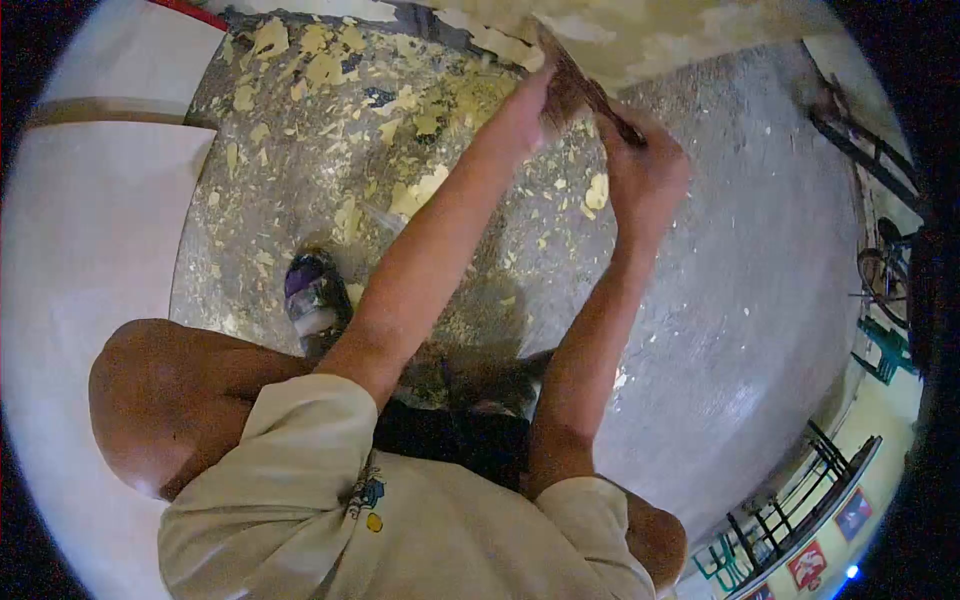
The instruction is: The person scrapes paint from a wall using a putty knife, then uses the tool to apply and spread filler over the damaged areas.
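Both my hands are on a long, dark, flat blade-like tool, held slantwise against the lower part of the wall. My right hand is closed round its near, handle end. Farther along, my left hand is closed at the middle of the tool; its fingers are blurred and partly hidden. The tip of the tool meets the wall where the coating is patchy and pale yellow. Whether the tool is a scraper or a large knife I cannot make out.
Yellow paint flakes litter the grey floor, densest at the wall's foot. My sandalled foot stands among them. White panels lie along the left. A bicycle, green chairs and dark railings line the right.
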`<state>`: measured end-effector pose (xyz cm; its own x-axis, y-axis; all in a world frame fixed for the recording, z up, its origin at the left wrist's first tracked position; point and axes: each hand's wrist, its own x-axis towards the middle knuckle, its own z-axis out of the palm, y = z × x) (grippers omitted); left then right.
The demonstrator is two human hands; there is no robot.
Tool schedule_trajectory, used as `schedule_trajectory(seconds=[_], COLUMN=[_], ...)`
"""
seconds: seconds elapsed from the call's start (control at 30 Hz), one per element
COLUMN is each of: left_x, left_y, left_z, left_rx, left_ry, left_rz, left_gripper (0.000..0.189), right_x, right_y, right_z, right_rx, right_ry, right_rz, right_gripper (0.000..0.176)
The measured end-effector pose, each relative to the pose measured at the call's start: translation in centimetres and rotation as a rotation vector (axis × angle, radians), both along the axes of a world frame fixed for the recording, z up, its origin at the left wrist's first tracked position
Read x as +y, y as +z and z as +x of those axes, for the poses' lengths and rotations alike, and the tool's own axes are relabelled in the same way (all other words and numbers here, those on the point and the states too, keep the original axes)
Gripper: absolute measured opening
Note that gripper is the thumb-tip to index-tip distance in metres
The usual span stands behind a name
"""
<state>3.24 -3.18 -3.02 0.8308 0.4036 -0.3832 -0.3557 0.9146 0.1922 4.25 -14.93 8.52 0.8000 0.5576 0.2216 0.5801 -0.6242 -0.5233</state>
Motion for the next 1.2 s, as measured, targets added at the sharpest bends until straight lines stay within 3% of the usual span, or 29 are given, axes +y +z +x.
schedule_trajectory(seconds=[0.03,0.1,0.17,0.2,0.23,0.3,0.37,0.43,0.5,0.53,0.6,0.63,0.7,0.77,0.83,0.87,0.9,0.97,1.0,1.07,1.2], left_x=[0.0,0.0,0.6,2.0,1.8,1.9,0.9,0.1,0.6,1.3,1.7,1.2,0.1,1.2,2.8,3.4,3.2,2.1,1.5,0.8,1.8], left_y=[0.1,0.4,-0.3,-0.2,-0.4,-0.4,0.3,0.0,-1.1,-1.7,-1.7,-0.4,1.2,-0.3,-2.2,-2.6,-1.7,-0.4,-0.7,-0.1,1.5], left_z=[-0.6,-0.5,-0.8,-1.4,-1.5,-1.6,-0.9,-0.5,-0.8,-1.1,-1.7,-1.7,-0.7,-0.5,-0.8,-2.3,-2.2,-2.2,-1.8,-2.2,-2.8], left_rx=[0.052,0.093,-0.087,0.144,0.144,-0.022,0.12,0.095,0.048,-0.127,-0.39,-0.392,0.152,0.145,-0.101,-0.127,-0.138,0.202,0.173,0.2,0.25], left_ry=[-0.073,-0.093,0.147,0.107,0.107,-0.03,-0.095,-0.12,-0.066,-0.059,-0.075,-0.078,-0.07,-0.106,0.078,0.011,0.01,-0.119,-0.135,-0.114,-0.032], left_rz=[0.113,0.157,0.122,0.075,0.074,0.098,0.063,-0.066,-0.035,-0.098,-0.139,-0.13,-0.057,-0.143,-0.202,-0.227,-0.21,-0.044,0.031,0.154,0.446], left_gripper=[0.038,0.038,0.036,0.033,0.033,0.036,0.032,0.031,0.03,0.029,0.027,0.027,0.029,0.03,0.03,0.031,0.031,0.032,0.033,0.035,0.043], right_x=[-0.3,-0.9,0.1,1.6,2.9,1.9,-0.3,0.5,2.1,2.8,1.8,1.5,1.6,2.2,3.6,4.3,4.1,1.6,0.2,-1.6,-0.3], right_y=[-0.7,-1.0,-1.1,-1.4,-1.1,-0.1,-1.7,-1.4,0.7,0.5,-0.2,-0.1,0.2,-0.1,-0.6,-0.6,-0.8,-2.3,-3.3,-7.3,-9.1], right_z=[0.2,0.1,-0.3,-0.8,-0.9,-1.4,-0.4,0.0,-0.8,-1.0,-1.1,-1.4,-1.7,-1.3,-2.0,-2.1,-1.7,-1.5,-1.2,0.0,-0.9], right_rx=[0.001,0.227,0.238,0.06,-0.123,-0.079,0.162,0.173,-0.046,-0.145,-0.098,-0.05,0.058,0.06,0.049,0.032,0.021,0.292,0.379,0.402,0.333], right_ry=[0.005,-0.049,-0.096,-0.042,0.015,-0.044,-0.07,-0.049,-0.066,0.012,-0.028,-0.072,-0.093,-0.109,-0.05,0.009,0.011,-0.148,-0.193,-0.191,-0.18], right_rz=[0.011,0.264,0.137,0.061,-0.002,-0.12,0.189,0.251,-0.029,-0.055,-0.029,0.006,0.084,0.031,0.001,0.0,0.017,0.155,0.128,0.161,0.164], right_gripper=[0.022,0.022,0.022,0.023,0.024,0.026,0.028,0.026,0.022,0.02,0.02,0.02,0.02,0.021,0.022,0.023,0.023,0.025,0.029,0.029,0.033])
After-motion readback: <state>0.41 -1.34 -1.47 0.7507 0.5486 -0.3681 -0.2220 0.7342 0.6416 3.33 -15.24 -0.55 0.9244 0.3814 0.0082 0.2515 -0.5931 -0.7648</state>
